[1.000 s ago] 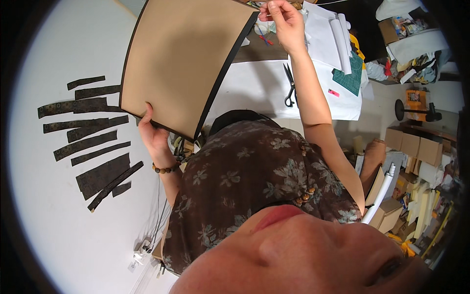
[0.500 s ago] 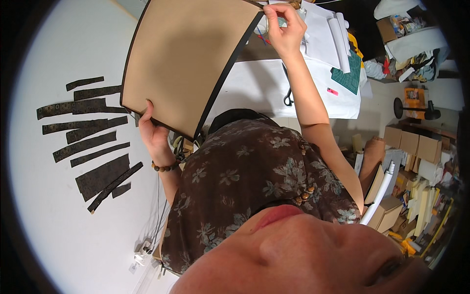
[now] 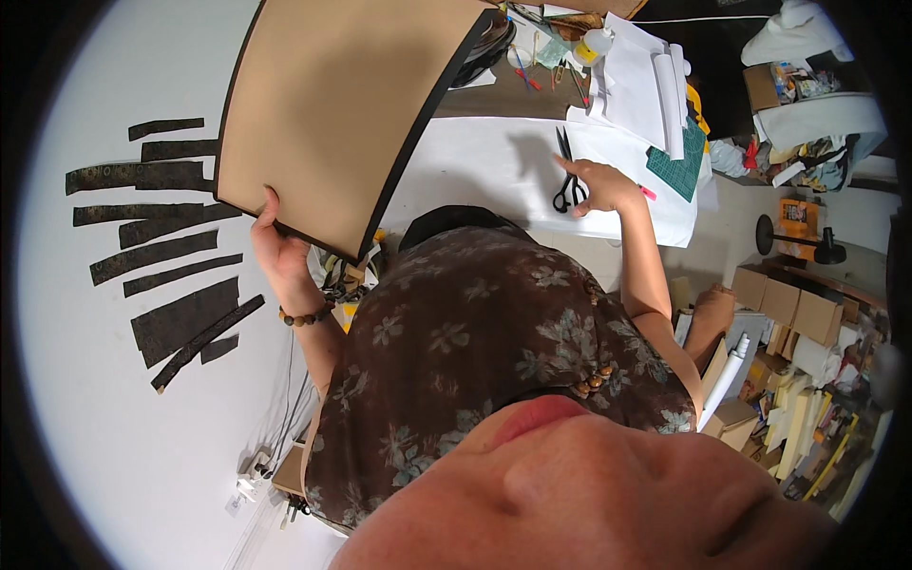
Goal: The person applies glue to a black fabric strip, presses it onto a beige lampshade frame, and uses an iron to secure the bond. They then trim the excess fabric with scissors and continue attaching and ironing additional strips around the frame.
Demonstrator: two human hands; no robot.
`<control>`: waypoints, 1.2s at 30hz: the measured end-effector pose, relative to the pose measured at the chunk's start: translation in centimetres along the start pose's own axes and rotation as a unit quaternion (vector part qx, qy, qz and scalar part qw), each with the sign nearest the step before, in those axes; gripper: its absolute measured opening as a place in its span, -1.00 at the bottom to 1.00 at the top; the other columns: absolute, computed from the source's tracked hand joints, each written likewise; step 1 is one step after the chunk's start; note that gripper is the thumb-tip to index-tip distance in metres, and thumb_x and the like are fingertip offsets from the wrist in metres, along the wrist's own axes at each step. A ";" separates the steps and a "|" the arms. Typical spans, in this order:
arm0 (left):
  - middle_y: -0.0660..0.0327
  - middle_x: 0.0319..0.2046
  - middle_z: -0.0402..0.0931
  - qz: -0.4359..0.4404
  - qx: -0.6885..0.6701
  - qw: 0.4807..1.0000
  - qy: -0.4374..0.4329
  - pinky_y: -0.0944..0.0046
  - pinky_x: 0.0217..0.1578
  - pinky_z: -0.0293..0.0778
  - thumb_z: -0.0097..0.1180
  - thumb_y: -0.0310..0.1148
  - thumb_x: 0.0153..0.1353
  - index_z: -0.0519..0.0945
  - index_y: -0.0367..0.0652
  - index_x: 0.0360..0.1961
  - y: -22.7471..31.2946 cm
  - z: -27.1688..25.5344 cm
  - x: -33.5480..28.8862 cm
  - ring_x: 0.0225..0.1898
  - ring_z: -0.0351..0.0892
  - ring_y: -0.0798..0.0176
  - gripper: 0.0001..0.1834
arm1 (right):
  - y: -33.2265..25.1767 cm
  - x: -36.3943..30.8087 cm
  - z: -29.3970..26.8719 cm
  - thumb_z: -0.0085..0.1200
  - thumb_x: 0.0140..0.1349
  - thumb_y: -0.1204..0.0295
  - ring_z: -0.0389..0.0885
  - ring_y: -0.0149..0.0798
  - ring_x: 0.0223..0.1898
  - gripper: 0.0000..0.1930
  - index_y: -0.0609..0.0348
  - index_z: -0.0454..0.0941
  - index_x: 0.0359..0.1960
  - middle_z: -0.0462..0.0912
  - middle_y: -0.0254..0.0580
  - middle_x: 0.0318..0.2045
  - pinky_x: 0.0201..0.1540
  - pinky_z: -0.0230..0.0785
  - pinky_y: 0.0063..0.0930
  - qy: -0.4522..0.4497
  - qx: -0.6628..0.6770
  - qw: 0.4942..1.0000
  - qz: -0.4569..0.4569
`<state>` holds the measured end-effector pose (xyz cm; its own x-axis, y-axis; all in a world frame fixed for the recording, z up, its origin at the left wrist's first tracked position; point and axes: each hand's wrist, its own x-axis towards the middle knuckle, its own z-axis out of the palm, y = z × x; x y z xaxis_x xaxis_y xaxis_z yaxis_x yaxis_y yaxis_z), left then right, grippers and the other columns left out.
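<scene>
A large tan board (image 3: 332,104) with black edging tilts up at the upper left. My left hand (image 3: 283,261) grips its lower edge, the thumb lying on the tan face and the other fingers hidden behind. Black-handled scissors (image 3: 564,144) rest on a white sheet (image 3: 465,171) over the table. Right beside their handles is my right hand (image 3: 613,187), fingers stretched and apart, with nothing visibly held. Whether it touches the scissors I cannot tell.
Several dark strips (image 3: 157,252) are on the white wall at left. A green cutting mat (image 3: 679,161), white paper rolls (image 3: 669,104) and a bottle (image 3: 594,46) lie beyond the scissors. Cardboard boxes (image 3: 779,299) crowd the right side.
My right hand has let go of the board's upper corner and come down to the scissors. The board has shifted slightly left, still in my left hand.
</scene>
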<state>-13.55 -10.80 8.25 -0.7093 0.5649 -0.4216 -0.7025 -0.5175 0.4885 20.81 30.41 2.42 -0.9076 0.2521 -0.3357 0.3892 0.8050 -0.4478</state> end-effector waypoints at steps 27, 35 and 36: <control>0.13 0.22 0.52 0.216 0.071 0.944 -0.238 0.00 0.33 0.34 0.09 -0.39 0.41 0.45 -0.22 0.28 -13.2 14.2 3.6 0.28 0.46 0.13 -0.56 | -24.9 11.6 -2.1 0.20 0.35 0.59 0.64 -0.30 0.09 -0.68 0.19 0.55 0.12 0.68 -0.24 0.02 0.06 0.56 -0.38 0.198 0.846 0.439 -0.230; 0.09 0.05 0.64 0.238 -0.021 0.961 -0.139 0.06 0.28 0.45 0.05 -0.58 0.30 0.56 -0.33 0.12 -8.4 10.8 3.9 0.16 0.60 0.13 -0.65 | -16.3 8.7 0.5 0.03 0.51 0.38 0.59 -0.37 -0.12 -0.78 0.21 0.51 0.07 0.63 -0.26 -0.16 0.03 0.49 -0.32 0.118 0.729 0.634 -0.228; 0.08 0.05 0.63 0.231 -0.026 0.962 -0.143 0.06 0.31 0.43 0.04 -0.62 0.28 0.57 -0.33 0.10 -7.8 10.6 4.1 0.18 0.58 0.14 -0.65 | -15.4 8.4 0.5 0.00 0.54 0.34 0.58 -0.39 -0.21 -0.78 0.21 0.52 0.05 0.62 -0.27 -0.22 -0.02 0.48 -0.36 0.156 0.758 0.606 -0.186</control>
<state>-10.40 2.41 10.81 -0.9068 0.4171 0.0616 -0.3242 -0.7832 0.5306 7.31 19.88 6.04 -0.8700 0.4851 0.0886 -0.3685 -0.5201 -0.7705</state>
